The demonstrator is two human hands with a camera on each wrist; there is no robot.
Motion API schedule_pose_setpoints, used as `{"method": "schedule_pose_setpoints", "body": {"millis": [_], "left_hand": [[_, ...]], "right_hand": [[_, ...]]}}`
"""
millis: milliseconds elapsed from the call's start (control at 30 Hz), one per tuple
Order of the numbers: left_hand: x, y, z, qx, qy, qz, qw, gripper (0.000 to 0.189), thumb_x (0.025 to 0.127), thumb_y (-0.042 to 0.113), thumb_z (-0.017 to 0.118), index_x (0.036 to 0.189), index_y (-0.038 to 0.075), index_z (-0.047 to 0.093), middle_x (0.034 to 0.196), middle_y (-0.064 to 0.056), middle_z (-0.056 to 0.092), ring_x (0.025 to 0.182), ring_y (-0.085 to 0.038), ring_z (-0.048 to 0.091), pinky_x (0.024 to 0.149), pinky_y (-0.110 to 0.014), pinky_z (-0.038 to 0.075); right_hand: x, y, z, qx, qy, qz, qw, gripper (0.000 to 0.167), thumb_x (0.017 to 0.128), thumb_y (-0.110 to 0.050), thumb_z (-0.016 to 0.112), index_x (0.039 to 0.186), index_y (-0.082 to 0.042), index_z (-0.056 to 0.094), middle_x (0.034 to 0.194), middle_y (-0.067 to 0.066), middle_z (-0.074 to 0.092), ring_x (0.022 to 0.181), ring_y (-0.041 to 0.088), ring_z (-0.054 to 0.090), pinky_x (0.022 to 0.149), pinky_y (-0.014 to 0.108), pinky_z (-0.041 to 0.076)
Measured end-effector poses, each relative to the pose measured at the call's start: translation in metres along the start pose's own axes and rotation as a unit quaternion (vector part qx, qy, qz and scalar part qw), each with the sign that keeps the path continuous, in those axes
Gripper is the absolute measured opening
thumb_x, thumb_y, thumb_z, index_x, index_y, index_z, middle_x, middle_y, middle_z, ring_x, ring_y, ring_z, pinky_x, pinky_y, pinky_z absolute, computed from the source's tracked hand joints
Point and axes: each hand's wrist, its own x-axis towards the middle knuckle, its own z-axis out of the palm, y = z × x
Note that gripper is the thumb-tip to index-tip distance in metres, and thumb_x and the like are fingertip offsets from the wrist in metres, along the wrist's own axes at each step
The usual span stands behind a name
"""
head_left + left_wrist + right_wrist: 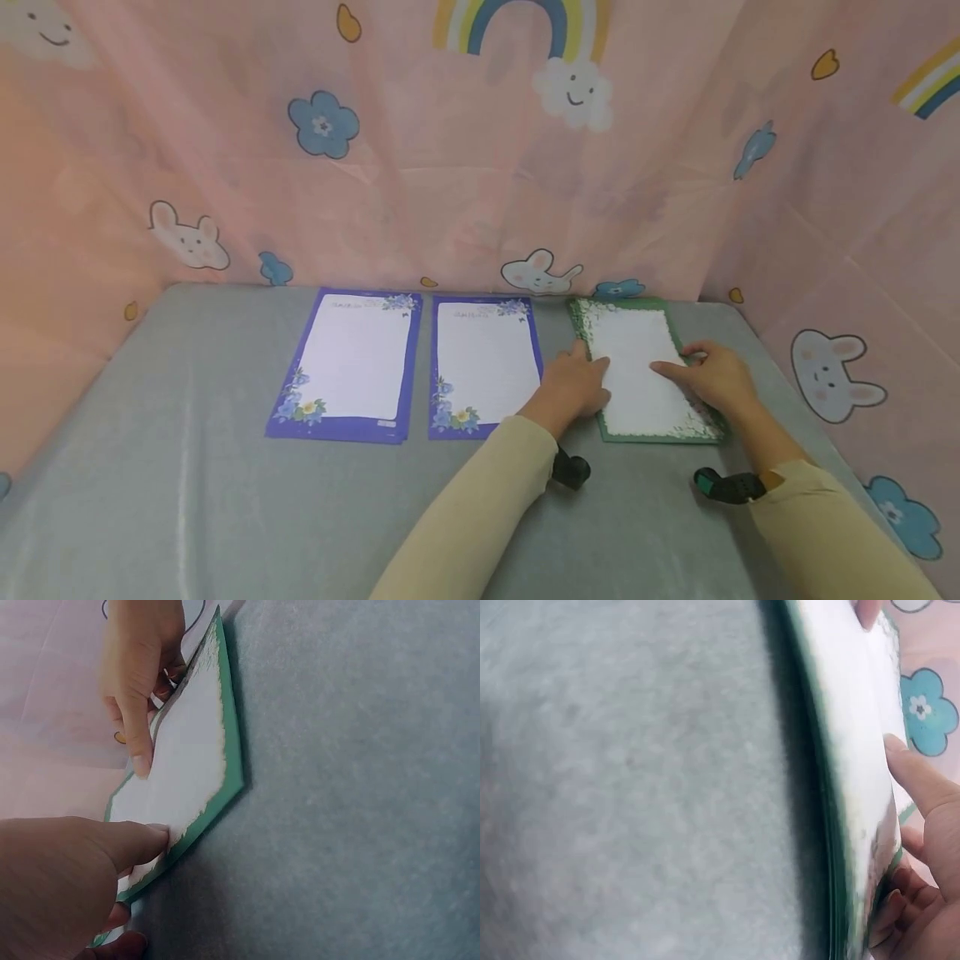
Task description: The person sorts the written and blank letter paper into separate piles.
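Note:
On the right of the table lies a green-bordered stack of paper (633,408), its white middle framed by a floral print. My left hand (570,387) holds its left edge, thumb on top and fingers at the side; in the left wrist view the fingers curl below the edge. Across from it, my right hand (712,379) grips the right edge, thumb laid over the white face. In the right wrist view, several layered green edges show along the stack (832,825), and the right fingers (911,889) tuck against its side, partly hidden.
Two purple-bordered sheets with blue flowers lie to the left: one at far left (363,358), the other (483,358) partly behind my left hand. Grey cloth covers the table (187,500). A pink printed curtain (420,200) rises along the back and sides.

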Motion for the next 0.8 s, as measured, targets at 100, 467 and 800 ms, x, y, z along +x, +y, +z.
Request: {"method": "schedule_pose_setpoints", "body": {"millis": [100, 467, 800], "left_hand": [[-0.001, 0.000, -0.001, -0.002, -0.001, 0.002, 1.0000, 0.056, 0.102, 0.045, 0.052, 0.156, 0.034, 0.038, 0.147, -0.005, 0.042, 0.123, -0.019, 0.052, 0.108, -0.034, 0.046], [0.004, -0.003, 0.005, 0.006, 0.008, 0.015, 0.9998, 0.055, 0.103, 0.044, 0.051, 0.156, 0.033, 0.039, 0.149, -0.006, 0.042, 0.123, -0.018, 0.054, 0.105, -0.033, 0.047], [0.011, -0.006, 0.017, -0.001, 0.075, 0.023, 0.9970, 0.050, 0.099, 0.042, 0.060, 0.146, 0.023, 0.055, 0.139, -0.004, 0.052, 0.109, -0.015, 0.064, 0.088, -0.031, 0.055]], "right_hand": [[-0.001, -0.002, -0.001, -0.010, -0.010, -0.005, 0.9999, 0.088, 0.086, -0.067, 0.066, 0.135, 0.004, 0.051, 0.116, 0.030, 0.060, 0.092, 0.036, 0.060, 0.065, 0.034, 0.047], [-0.001, 0.005, 0.001, 0.018, -0.007, -0.019, 0.9996, 0.081, 0.088, -0.059, 0.069, 0.135, 0.003, 0.051, 0.093, 0.011, 0.055, 0.075, 0.020, 0.048, 0.060, 0.030, 0.039], [-0.006, 0.011, 0.000, 0.066, 0.015, -0.027, 0.9974, 0.067, 0.092, -0.046, 0.071, 0.138, -0.001, 0.054, 0.120, 0.026, 0.057, 0.103, 0.038, 0.055, 0.072, 0.037, 0.047]]}}
